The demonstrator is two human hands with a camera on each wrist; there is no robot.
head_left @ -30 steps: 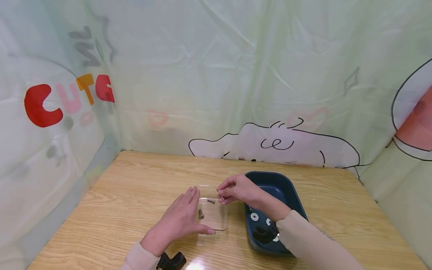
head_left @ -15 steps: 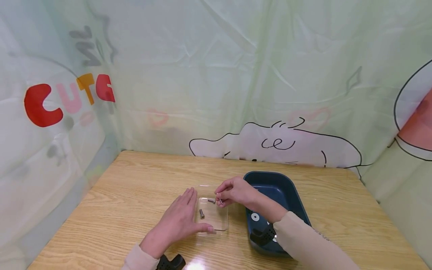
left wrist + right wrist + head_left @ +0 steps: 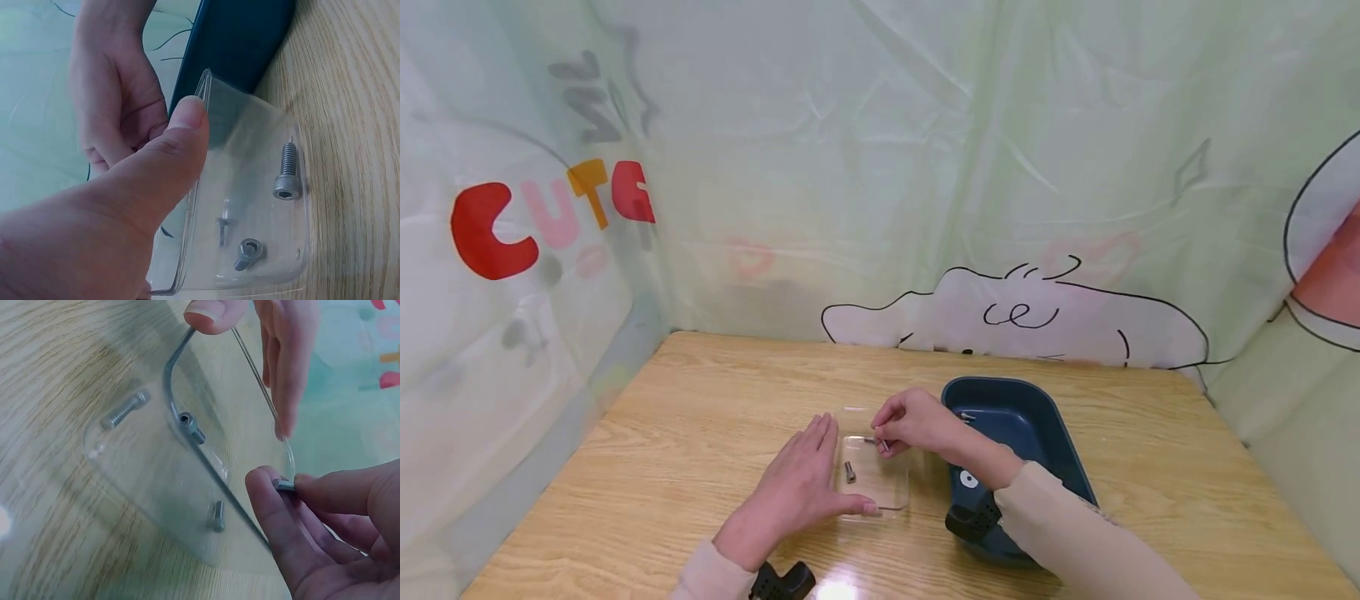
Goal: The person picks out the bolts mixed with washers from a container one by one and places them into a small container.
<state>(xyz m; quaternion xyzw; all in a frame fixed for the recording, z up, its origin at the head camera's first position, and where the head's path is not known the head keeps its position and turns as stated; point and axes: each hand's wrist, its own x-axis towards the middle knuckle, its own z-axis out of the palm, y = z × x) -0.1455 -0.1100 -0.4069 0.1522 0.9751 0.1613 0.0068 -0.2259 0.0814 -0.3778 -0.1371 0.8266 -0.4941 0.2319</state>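
My left hand [image 3: 801,477] rests against a clear plastic box [image 3: 882,492], its fingers straight along the left wall. Its thumb [image 3: 178,134] lies at the box's rim. Over the far right of the box, my right hand [image 3: 921,423] pinches a small metal bolt [image 3: 284,485] between thumb and forefinger. On the box floor lies a socket-head bolt [image 3: 849,472] near the left wall. Another bolt [image 3: 870,440], partly hidden by my right fingers, lies near the far wall. The left wrist view shows the knurled head and threads of one bolt [image 3: 286,178].
A dark blue tray [image 3: 1060,425] stands right of the box, partly beneath my right forearm. Inside it are a white washer [image 3: 968,479] and small metal pieces [image 3: 967,417] at the far left. A printed curtain [image 3: 775,208] borders the wooden table [image 3: 715,392].
My right hand has moved slightly left with the pinched bolt, further over the box and now partly covering the far bolt. My left hand stays at the box.
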